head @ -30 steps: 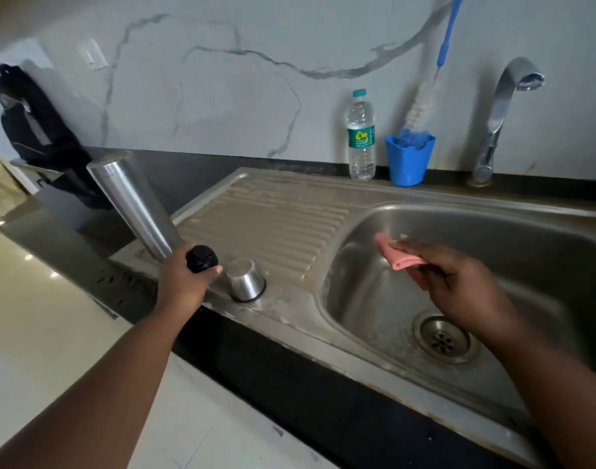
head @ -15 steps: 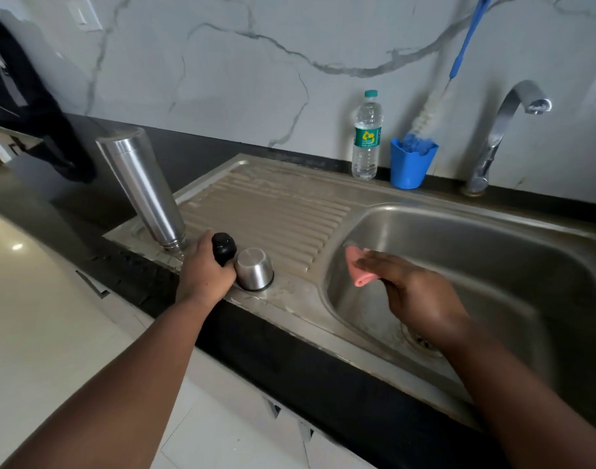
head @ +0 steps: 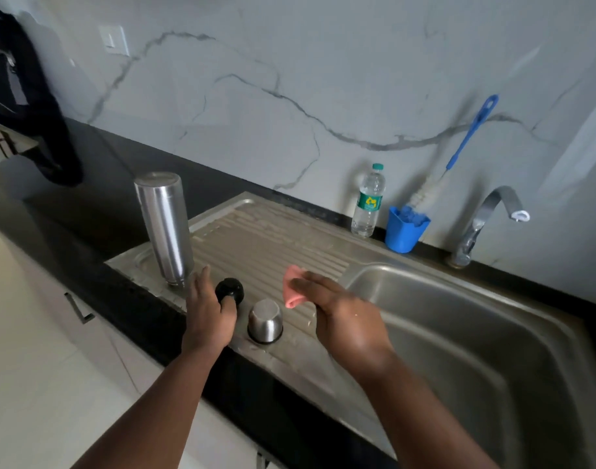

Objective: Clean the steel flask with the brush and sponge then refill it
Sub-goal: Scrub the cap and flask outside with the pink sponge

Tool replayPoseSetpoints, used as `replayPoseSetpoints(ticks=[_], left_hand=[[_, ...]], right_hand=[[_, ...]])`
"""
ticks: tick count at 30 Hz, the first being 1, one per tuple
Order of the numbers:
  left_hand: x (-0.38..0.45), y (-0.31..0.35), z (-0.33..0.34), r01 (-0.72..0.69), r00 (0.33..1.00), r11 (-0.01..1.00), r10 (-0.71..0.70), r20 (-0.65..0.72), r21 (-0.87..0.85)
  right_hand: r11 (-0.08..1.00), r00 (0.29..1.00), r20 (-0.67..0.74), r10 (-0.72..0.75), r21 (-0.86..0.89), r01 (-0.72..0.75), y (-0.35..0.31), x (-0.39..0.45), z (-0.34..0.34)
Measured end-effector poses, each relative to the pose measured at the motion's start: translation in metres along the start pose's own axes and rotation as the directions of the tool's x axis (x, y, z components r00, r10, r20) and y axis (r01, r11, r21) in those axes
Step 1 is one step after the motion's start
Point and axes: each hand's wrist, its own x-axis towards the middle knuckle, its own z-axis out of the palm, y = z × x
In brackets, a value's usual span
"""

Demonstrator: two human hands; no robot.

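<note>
Flask: the steel flask [head: 164, 228] stood upside down, mouth down, at the far left end of the draining board [head: 269, 245], untouched by either hand.
Black cap: the round black cap [head: 229, 290] lay on the draining board just right of the flask's mouth.
Steel cup: a small steel cup [head: 265, 320] stood inverted on the draining board, just right of the black cap and nearer the front edge.
Left hand: the left hand [head: 207, 313] had its thumb against the black cap, the other fingers loosely extended toward the flask's base; whether it truly gripped the cap could not be told.
Right hand: the right hand [head: 337, 313] pinched a pink sponge [head: 293, 289] in its fingers, over the draining board, right of the steel cup.
Blue holder: a blue cup [head: 404, 231] stood on the worktop behind the draining board's right end; the bottle brush [head: 458, 154] stood in it, blue handle leaning on the wall.
Water bottle: a clear plastic bottle [head: 369, 201] with a green cap stood just left of the blue cup; its green label carried a yellow mark, unreadable.
Basin: the sink basin [head: 475, 333] lay right of the draining board, with the tap [head: 486, 221] behind it.
</note>
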Motion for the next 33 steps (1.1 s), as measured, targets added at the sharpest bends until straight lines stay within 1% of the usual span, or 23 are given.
replayPoseSetpoints(ticks=[5,8,10,12,14,16,17,19,20,23,25,26,29,31,33], left_hand=[[0.0,-0.005,0.001,0.022,0.995,0.995,-0.031,-0.095,-0.1],[-0.002,-0.005,-0.001,0.012,0.987,0.976,-0.046,-0.152,-0.219],[-0.003,-0.002,-0.004,0.043,0.98,0.943,-0.104,-0.171,-0.33],[-0.004,-0.004,-0.008,0.067,0.961,0.912,-0.167,-0.219,-0.405],[-0.001,-0.011,-0.009,0.056,0.931,0.916,-0.192,-0.311,-0.396],[0.013,-0.015,-0.021,0.015,0.912,0.941,-0.152,-0.382,-0.339],[0.025,-0.016,-0.029,-0.008,0.91,0.948,-0.124,-0.395,-0.317],[0.053,-0.018,-0.046,-0.019,0.916,0.96,-0.095,-0.39,-0.28],[0.068,-0.017,-0.054,-0.005,0.921,0.96,-0.104,-0.375,-0.279],[0.1,-0.014,-0.07,0.087,0.959,0.954,-0.158,-0.234,-0.287],[0.109,-0.018,-0.074,0.079,0.973,0.957,-0.135,-0.188,-0.278],[0.112,-0.021,-0.073,0.082,0.979,0.955,-0.131,-0.157,-0.284],[0.116,-0.017,-0.076,0.108,0.987,0.912,-0.147,-0.067,-0.397],[0.116,-0.001,-0.079,0.076,0.986,0.878,-0.136,-0.093,-0.472],[0.116,0.028,-0.085,0.03,0.984,0.838,-0.119,-0.129,-0.545]], right_hand=[[0.998,0.998,0.057,-0.016,-0.058,0.02,-0.029,0.035,0.002],[0.994,0.989,0.141,-0.042,-0.095,0.056,-0.048,0.062,0.005],[0.99,0.976,0.209,-0.057,-0.114,0.083,-0.058,0.08,0.008],[0.985,0.973,0.215,-0.079,-0.131,0.109,-0.072,0.098,0.012],[0.98,0.971,0.21,-0.115,-0.137,0.146,-0.084,0.114,0.017],[0.974,0.965,0.225,-0.138,-0.146,0.173,-0.09,0.128,0.023],[0.974,0.965,0.224,-0.133,-0.148,0.169,-0.092,0.136,0.025],[0.978,0.97,0.225,-0.094,-0.159,0.132,-0.096,0.148,0.028],[0.977,0.973,0.214,-0.088,-0.169,0.126,-0.097,0.153,0.03],[0.972,0.968,0.243,-0.057,-0.21,0.11,-0.098,0.164,0.031],[0.968,0.953,0.302,-0.014,-0.235,0.089,-0.095,0.168,0.029],[0.967,0.951,0.308,0.014,-0.245,0.065,-0.094,0.169,0.027],[0.975,0.963,0.258,0.079,-0.223,-0.02,-0.091,0.169,0.02],[0.984,0.976,0.185,0.118,-0.155,-0.09,-0.087,0.164,0.01],[0.974,0.97,0.145,0.196,-0.142,-0.176,-0.084,0.156,-0.006]])
